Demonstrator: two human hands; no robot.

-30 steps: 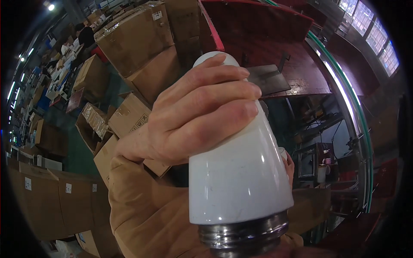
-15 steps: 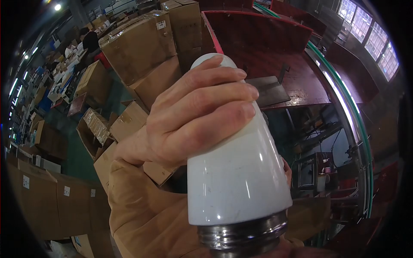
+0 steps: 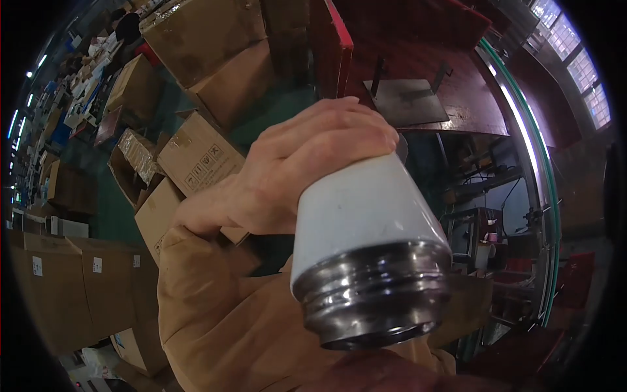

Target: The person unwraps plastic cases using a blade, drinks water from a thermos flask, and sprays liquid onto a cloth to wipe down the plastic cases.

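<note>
A white vacuum flask (image 3: 366,209) fills the middle of the head view, its threaded steel neck (image 3: 379,287) tilted down and towards me. The mouth has no lid on it, and only part of its dark opening shows. My left hand (image 3: 313,157) is closed over the far end of the flask, back of the hand up, with its thumb hidden. A tan sleeve (image 3: 196,287) covers that arm. My right hand cannot be made out; a dark reddish blur lies at the bottom edge.
Cardboard boxes (image 3: 202,157) stand on the left, with a taller stack (image 3: 209,46) behind. Ahead right is a dark red workbench (image 3: 464,117) with a metal plate (image 3: 408,101) on it. A green-edged rail (image 3: 532,150) runs down the right. A person (image 3: 127,27) is at the far left.
The flask has tipped so that its neck faces me more, and its neck sits higher in view. My left hand stays closed on it. The surroundings have shifted upwards.
</note>
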